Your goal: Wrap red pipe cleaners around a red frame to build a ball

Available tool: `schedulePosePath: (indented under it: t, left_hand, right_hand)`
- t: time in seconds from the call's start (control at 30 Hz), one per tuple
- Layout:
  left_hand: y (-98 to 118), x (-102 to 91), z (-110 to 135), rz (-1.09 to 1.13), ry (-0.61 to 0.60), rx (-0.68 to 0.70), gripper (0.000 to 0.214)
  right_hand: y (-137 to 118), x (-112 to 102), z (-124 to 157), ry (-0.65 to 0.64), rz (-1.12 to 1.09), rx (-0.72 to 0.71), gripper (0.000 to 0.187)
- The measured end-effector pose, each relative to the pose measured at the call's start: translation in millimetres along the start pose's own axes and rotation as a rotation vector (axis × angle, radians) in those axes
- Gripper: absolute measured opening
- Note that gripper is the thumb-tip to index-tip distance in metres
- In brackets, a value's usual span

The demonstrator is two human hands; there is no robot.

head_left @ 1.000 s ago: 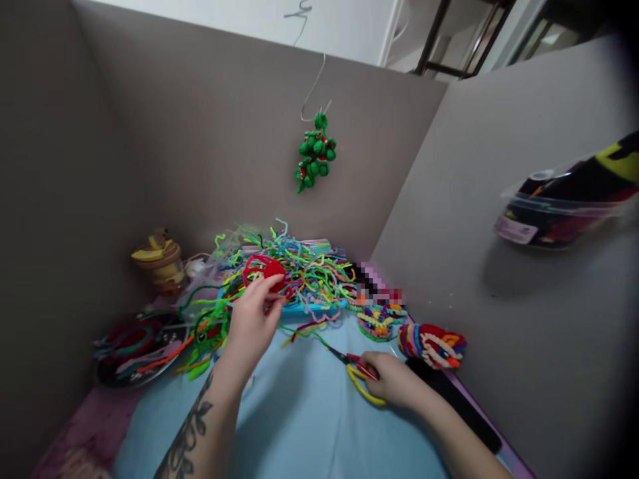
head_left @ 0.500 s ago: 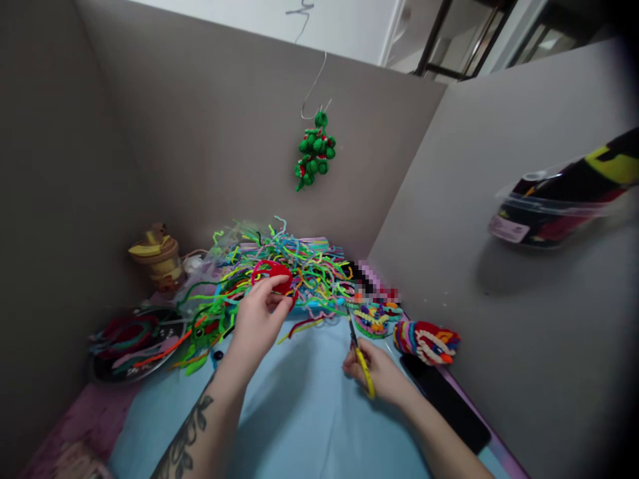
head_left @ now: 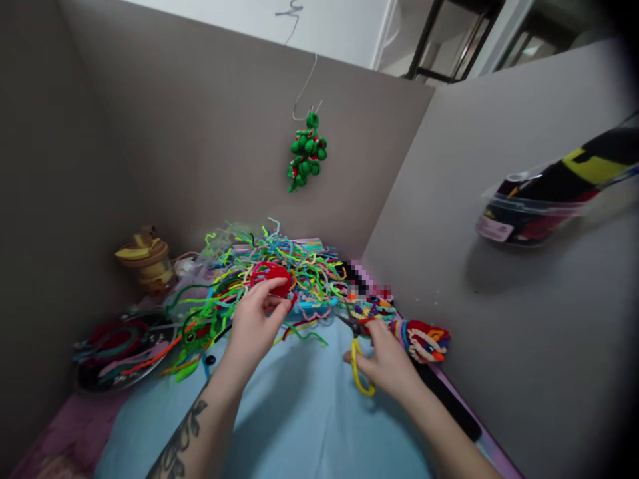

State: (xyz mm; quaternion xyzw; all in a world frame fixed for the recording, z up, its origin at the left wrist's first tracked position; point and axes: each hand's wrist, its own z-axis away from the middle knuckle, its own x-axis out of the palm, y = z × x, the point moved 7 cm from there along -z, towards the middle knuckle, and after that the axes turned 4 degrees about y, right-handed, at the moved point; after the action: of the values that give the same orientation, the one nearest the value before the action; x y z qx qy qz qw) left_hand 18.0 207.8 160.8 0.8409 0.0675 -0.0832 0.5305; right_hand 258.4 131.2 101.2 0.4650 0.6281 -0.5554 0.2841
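My left hand [head_left: 254, 326] pinches a red pipe-cleaner piece [head_left: 272, 276] with a round fuzzy ball, held just above the tangled heap of coloured pipe cleaners [head_left: 279, 266]. My right hand [head_left: 387, 359] grips small scissors with yellow handles [head_left: 357, 362], blades pointing up and left toward the heap. Both hands hover over a light blue cloth [head_left: 299, 419].
A woven multicoloured piece [head_left: 422, 338] lies right of my right hand, a dark flat object [head_left: 444, 399] beside it. A dark plate of scraps [head_left: 120, 352] sits at the left, a tan lidded jar [head_left: 144, 259] behind it. A green ornament [head_left: 303, 153] hangs from a wire hook on the grey partition.
My right hand lifted the scissors off the cloth and swung their blades up toward the heap. My left hand stayed pinched on the red piece, shifting slightly.
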Motion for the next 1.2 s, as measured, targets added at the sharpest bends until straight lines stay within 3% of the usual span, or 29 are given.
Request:
schedulePosePath:
  t: [0.13,0.3,0.6,0.93,1.1,1.2]
  left_hand:
    - [8,9.0,6,0.063,-0.036,0.023,0.033]
    - [20,11.4,11,-0.001,-0.061,0.083,0.033]
    - [18,17.8,13,0.085,-0.124,0.032,0.040]
    - [19,18.3,13,0.069,-0.128,0.067,0.039]
    - [12,18.8,12,0.051,-0.121,0.040,0.041]
    - [10,12.7,9,0.049,-0.092,0.005,0.043]
  right_hand:
    - [-45,3,-2,0.034,-0.202,-0.131,0.033]
    - [-64,8,-8,0.048,-0.251,-0.185,0.029]
    - [-66,8,-6,0.029,-0.284,-0.199,0.021]
    - [-61,13,-2,0.026,-0.302,-0.194,0.007]
    - [-53,13,-3,0.016,-0.389,-0.115,0.013]
    - [-39,10,-7,0.018,-0.300,-0.065,0.010]
